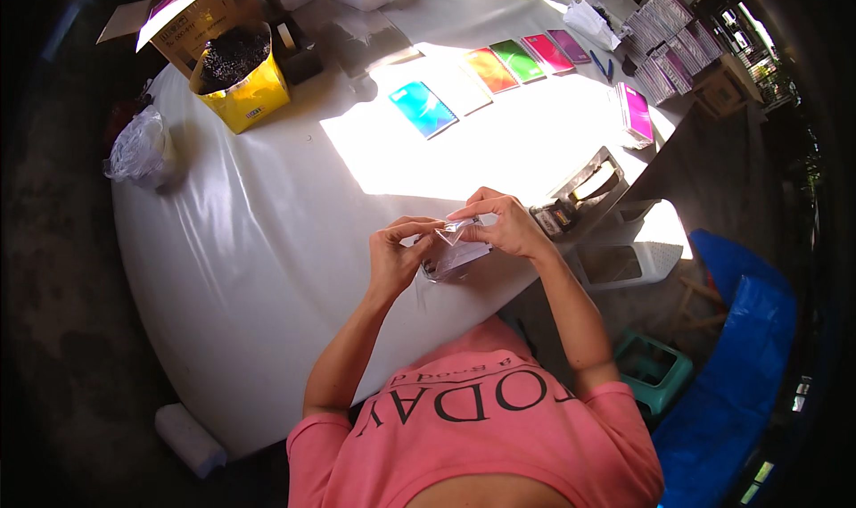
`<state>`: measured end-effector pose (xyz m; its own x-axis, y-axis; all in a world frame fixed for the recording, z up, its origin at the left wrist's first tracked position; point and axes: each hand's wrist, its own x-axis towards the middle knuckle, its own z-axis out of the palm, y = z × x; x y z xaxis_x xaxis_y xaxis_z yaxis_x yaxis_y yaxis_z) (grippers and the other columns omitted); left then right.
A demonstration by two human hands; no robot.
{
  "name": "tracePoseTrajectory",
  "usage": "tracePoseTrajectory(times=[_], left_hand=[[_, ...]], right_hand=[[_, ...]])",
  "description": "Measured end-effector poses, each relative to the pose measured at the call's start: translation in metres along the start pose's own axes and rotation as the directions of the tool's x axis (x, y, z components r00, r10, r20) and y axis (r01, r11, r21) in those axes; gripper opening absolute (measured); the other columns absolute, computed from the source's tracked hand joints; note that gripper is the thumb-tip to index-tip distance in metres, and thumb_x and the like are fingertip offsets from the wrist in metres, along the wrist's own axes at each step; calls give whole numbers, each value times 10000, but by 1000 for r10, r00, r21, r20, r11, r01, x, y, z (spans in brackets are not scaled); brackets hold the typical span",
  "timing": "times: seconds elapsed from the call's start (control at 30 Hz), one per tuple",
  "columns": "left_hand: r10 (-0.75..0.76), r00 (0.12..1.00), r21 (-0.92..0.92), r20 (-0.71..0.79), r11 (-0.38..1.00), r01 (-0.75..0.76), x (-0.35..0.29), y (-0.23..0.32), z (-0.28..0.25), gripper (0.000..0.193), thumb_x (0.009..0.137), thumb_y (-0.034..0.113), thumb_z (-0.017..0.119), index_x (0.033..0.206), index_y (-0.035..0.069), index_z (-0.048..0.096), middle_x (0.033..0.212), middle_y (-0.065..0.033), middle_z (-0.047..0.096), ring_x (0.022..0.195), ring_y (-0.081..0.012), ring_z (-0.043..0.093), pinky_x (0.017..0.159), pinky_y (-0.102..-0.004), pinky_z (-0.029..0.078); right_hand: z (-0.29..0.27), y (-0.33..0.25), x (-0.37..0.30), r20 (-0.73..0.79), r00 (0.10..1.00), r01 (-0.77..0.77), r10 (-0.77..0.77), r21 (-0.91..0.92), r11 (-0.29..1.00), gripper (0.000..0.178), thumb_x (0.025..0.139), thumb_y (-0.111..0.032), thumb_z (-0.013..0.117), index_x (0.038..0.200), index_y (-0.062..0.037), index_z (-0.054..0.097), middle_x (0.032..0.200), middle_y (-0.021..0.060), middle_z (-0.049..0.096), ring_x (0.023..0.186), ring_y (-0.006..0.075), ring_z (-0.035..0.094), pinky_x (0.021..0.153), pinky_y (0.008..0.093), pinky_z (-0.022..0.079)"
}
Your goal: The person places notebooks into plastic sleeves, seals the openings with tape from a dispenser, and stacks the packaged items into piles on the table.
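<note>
While the folding looks only partly done, the left fingers (412, 223) curl nearly closed at one side of a clear plastic packet (457, 256), just below and between the fingertips, over the tabletop (267, 285); its gathered top isn't flat yet. The right fingers (482, 208) pinch the other side. Beyond them, colourful notebooks (492, 70) lie spread out; farther right, a notebook stack (637, 115) stands already piled.

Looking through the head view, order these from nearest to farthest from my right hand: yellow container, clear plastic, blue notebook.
Nearest to your right hand first:
1. Clear plastic, held between it and the left hand.
2. Blue notebook, farther up the table, to the left.
3. Yellow container, farther left, toward the table's far side.
</note>
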<state>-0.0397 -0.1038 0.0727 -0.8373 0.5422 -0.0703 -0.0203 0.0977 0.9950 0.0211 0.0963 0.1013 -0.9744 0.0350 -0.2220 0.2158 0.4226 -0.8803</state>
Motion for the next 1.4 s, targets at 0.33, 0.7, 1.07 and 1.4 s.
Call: tracePoseTrajectory(times=[0.33,0.7,1.07,1.4], left_hand=[[298,935,664,191,663,-347,-22,37,0,283,708,244,755,984,222,696,1056,88,663,1232,-208,449,965,-462,180],[706,661,702,254,336,-628,-28,-4,7,209,689,151,758,879,210,694,1017,94,662,1015,-130,588,838,-380,284],[770,571,547,284,359,-756,-21,-8,5,276,620,65,747,867,171,681,1034,74,652,870,-119,588,699,-296,362],[754,596,514,276,408,-754,-24,-16,4,310,626,45,727,903,168,665,1005,58,626,903,-145,585,712,-302,374]], right_hand=[[21,-26,-29,-188,877,237,-443,-633,737,128,753,-113,650,843,-185,705,1283,-1,453,1219,178,387,958,455,219],[-29,44,-84,-798,587,-297,134,-58,953,333,868,-207,575,1177,-82,563,1326,139,421,1194,276,433,961,337,353],[-60,128,-49,-499,467,304,730,866,398,289,795,-289,700,952,-49,676,1019,22,628,1080,153,497,1026,413,286],[24,105,-73,-872,287,-288,397,317,904,137,795,-272,701,833,-141,709,1036,-45,653,1260,124,335,1069,461,130]])
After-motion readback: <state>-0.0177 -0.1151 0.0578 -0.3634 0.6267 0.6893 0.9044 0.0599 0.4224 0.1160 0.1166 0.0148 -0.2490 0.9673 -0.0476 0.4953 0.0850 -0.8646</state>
